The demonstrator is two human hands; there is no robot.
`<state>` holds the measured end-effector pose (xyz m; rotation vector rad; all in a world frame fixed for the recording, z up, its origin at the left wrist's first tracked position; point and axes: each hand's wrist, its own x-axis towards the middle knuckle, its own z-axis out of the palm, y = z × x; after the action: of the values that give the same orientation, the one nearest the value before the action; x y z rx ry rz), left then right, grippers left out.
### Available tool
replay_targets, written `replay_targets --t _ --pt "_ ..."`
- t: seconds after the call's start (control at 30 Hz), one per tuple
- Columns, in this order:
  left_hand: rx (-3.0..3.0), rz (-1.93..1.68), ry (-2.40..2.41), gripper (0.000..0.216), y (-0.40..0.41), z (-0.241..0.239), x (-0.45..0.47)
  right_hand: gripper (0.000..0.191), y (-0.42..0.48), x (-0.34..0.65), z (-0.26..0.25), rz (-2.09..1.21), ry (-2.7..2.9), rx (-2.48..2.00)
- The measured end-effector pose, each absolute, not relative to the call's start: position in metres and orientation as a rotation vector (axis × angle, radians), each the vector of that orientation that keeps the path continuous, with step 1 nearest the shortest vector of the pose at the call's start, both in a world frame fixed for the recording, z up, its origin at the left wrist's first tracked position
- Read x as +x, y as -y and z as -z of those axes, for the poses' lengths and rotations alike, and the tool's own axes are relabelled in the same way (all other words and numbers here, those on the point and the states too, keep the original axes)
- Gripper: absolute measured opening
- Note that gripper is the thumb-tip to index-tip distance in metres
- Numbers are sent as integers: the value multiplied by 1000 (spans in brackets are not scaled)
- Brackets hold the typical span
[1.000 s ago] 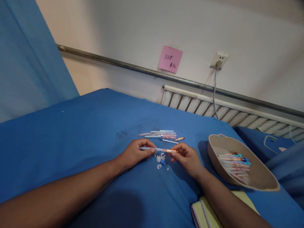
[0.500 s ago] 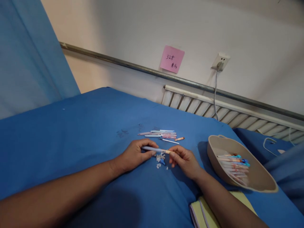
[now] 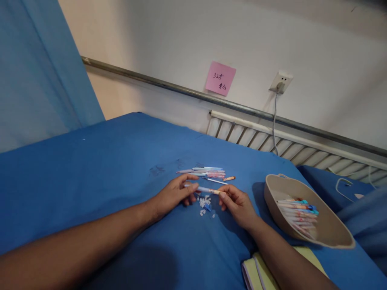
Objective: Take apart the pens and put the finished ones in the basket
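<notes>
1. holding one pen [image 3: 209, 190] between the two hands, in the middle of the scene, pale lavender toward the left and orange-yellow at the right end, tilted slightly down to the right.
2. left hand [image 3: 175, 192] about half open, fingers loosely bent about the pen's left part, thumb across it; cannot tell how firmly gripped.
3. right hand [image 3: 238, 202] closed in a pinch, thumb and forefinger together on the pen's right end, other fingers curled beneath.
4. on the near side of the pen, a small heap of white bits [image 3: 203, 203], with a blue piece [image 3: 207, 207] among them.
5. just beyond the hands, a loose bunch of pens [image 3: 216, 174], a thin white stick [image 3: 217, 181] on its near side and a short orange piece [image 3: 229, 178] at its right.
6. to the right, a beige basket [image 3: 335, 229] with a stack of more pens [image 3: 300, 217] inside, some blue-tipped.
7. near right, a folded yellow cloth [image 3: 266, 274], partly under the right forearm.
8. beneath all this, a blue sheet [image 3: 115, 161]; on the far wall, a pink note [image 3: 220, 78].
</notes>
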<state>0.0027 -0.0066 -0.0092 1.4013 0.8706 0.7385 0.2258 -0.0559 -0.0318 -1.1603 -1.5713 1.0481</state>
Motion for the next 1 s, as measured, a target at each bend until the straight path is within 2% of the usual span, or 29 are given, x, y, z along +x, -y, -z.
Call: replay_targets --t 0.17,0.3,0.43,0.57,0.73,0.87,1.0 --pt "1436 -726 -902 23 5 10 3 20 58 226 32 -984 1633 -1178" --pt "1383 -784 -856 40 6 7 3 20 58 226 32 -943 1671 -1190" --pt "1386 -616 -918 36 6 9 4 19 58 226 32 -895 1703 -1194" --pt "1490 -705 -915 22 3 13 2 18 58 225 30 -886 1723 -1204" --pt "1414 -729 -866 42 5 10 2 18 59 224 28 -898 1711 -1196" --pt "1407 -583 -916 37 4 10 3 17 59 225 29 -853 1730 -1197" --pt "1539 -622 -904 25 1 10 1 16 58 224 29 -815 1764 -1199"
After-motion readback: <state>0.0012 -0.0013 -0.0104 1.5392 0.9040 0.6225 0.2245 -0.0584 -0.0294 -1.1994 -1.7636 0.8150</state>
